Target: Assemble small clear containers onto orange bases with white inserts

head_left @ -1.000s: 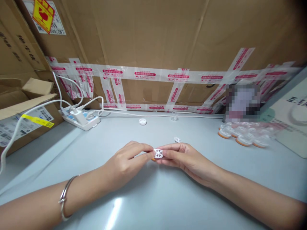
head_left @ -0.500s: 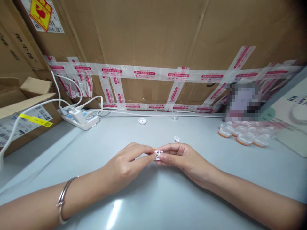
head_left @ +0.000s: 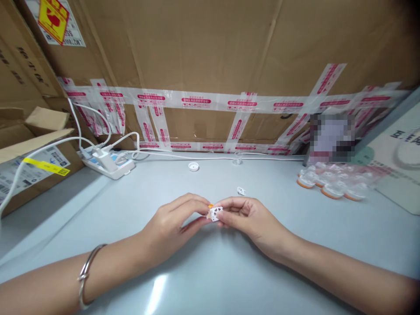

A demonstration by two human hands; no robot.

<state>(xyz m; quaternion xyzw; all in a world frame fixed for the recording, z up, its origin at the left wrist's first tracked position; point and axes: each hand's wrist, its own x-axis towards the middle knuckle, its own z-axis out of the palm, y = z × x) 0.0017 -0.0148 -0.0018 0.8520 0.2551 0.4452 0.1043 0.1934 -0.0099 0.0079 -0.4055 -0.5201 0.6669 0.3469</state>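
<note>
Between my two hands, above the table, is a small white plastic part with cut-outs, with a bit of orange at its left and upper edge. My right hand pinches it between thumb and fingers from the right. From the left, the fingertips of my left hand close on its orange side; a bracelet circles that wrist. Just beyond my right hand lies a loose white openwork piece. Farther back on the table sit a round white cap and a small clear piece.
At the right stands a group of clear domed pieces with orange bases. A white power strip with plugs and cables is at the left, beside an open carton. A large taped cardboard box walls off the back of the grey table.
My left thumb has drawn back and down from the white part's front. The part has turned a little, so more orange shows at its left.
</note>
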